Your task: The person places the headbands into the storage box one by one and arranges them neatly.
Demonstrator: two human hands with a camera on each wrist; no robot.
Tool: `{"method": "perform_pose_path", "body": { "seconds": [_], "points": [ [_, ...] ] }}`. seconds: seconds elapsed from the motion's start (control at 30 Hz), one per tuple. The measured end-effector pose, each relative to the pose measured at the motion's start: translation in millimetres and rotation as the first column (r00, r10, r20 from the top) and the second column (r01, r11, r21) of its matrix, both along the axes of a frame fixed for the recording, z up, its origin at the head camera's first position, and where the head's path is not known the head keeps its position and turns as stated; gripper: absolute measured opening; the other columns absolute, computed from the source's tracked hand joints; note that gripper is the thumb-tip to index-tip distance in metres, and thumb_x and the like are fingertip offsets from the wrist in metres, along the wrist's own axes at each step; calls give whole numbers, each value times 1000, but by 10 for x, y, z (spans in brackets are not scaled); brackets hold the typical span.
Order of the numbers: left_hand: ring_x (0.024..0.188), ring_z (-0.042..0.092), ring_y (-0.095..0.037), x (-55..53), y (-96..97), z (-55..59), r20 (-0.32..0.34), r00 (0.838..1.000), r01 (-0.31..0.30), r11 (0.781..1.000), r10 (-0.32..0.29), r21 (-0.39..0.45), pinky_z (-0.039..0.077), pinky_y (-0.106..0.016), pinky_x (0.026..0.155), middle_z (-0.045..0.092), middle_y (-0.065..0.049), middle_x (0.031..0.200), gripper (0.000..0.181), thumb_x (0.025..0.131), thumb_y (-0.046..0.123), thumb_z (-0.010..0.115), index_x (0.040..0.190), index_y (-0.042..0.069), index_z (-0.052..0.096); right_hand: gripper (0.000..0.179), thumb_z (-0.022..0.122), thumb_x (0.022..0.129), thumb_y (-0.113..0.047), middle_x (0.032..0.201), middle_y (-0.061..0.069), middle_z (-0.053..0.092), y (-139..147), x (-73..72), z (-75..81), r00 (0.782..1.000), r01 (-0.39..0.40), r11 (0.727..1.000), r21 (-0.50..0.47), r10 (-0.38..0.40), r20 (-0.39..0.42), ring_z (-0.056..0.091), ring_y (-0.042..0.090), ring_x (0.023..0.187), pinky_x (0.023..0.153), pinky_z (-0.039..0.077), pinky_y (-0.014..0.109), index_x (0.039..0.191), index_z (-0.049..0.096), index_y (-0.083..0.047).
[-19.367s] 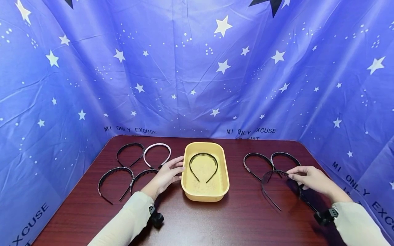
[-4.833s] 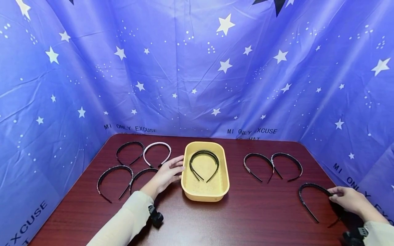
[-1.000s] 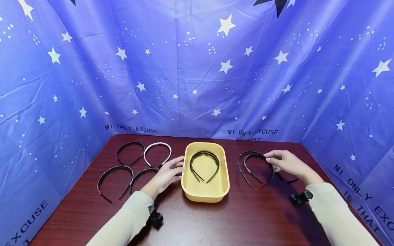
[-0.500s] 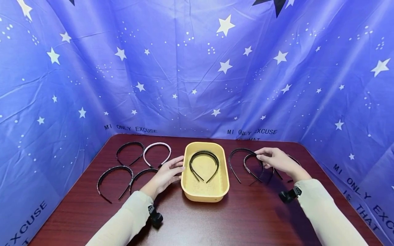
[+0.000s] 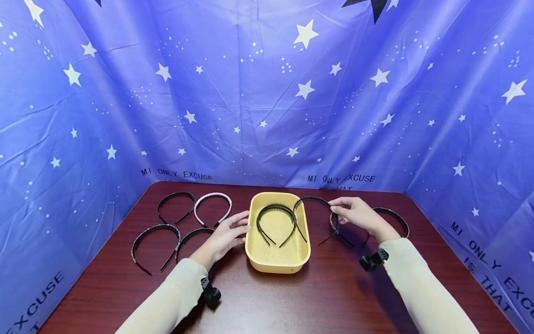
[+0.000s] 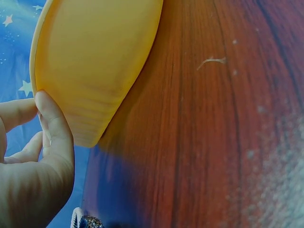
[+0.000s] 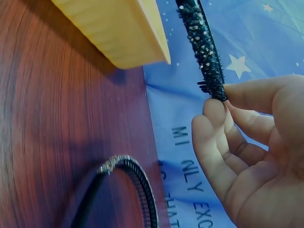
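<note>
In the head view, my left hand point(image 5: 225, 236) holds the left rim of a yellow plastic basin point(image 5: 277, 268); in the left wrist view its thumb and finger meet at the basin's edge. Two black toothed headbands point(image 5: 260, 211) lie overlapped inside the basin. My right hand point(image 5: 354, 213) pinches a black headband point(image 5: 314, 199) by one side of its arch, between thumb and fingers. That headband is raised, its left leg over the basin's right rim. In the right wrist view, dark beads with pale sparkles cover this headband point(image 7: 202, 45).
Left of the basin lie a white-pink headband point(image 5: 213, 195) and several dark ones, one partly behind my left hand. On the right, a beaded headband point(image 7: 116, 161) lies below my right hand, another dark headband point(image 5: 394, 213) beyond it. A starry blue cloth point(image 5: 250, 116) hangs behind the table point(image 5: 267, 306).
The basin has gained a second headband since the oldest frame. My right hand has picked another headband from the near right and carried it left to the basin. My left hand has stayed put.
</note>
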State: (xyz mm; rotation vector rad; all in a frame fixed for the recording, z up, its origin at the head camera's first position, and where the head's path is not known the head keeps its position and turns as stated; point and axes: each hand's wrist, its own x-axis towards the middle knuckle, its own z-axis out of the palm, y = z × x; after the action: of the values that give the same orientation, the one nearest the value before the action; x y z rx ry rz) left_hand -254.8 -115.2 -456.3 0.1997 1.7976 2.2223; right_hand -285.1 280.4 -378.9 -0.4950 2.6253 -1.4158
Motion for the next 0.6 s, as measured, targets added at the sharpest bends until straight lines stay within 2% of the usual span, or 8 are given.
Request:
{"method": "perform_pose_path", "body": {
  "seconds": [0.2, 0.43, 0.6],
  "points": [
    [101, 60, -16, 9, 1, 14, 2, 1000, -10, 1000, 10, -9, 55, -27, 78, 47, -25, 140, 59, 98, 1, 58, 152, 0, 36, 37, 62, 100, -15, 108, 21, 67, -182, -57, 10, 1000, 7, 1000, -7, -7, -10, 65, 20, 80, 74, 59, 37, 129, 61, 8],
    [101, 60, -16, 20, 3, 29, -6, 1000, -7, 1000, 7, -6, 55, -27, 78, 47, -26, 140, 59, 97, 1, 58, 152, -1, 36, 37, 62, 100, -14, 99, 15, 66, -367, -154, 34, 1000, 5, 1000, -16, -5, 8, 62, 19, 78, 79, 59, 46, 129, 60, 9],
    [102, 60, -17, 21, 3, 33, -6, 1000, -4, 1000, 4, -9, 55, -28, 78, 47, -25, 140, 59, 98, 1, 58, 152, -1, 36, 36, 61, 100, -13, 103, 15, 67, -473, -210, 38, 1000, -1, 1000, 7, 0, 16, 62, 19, 78, 79, 59, 47, 129, 61, 8]
  ]
}}
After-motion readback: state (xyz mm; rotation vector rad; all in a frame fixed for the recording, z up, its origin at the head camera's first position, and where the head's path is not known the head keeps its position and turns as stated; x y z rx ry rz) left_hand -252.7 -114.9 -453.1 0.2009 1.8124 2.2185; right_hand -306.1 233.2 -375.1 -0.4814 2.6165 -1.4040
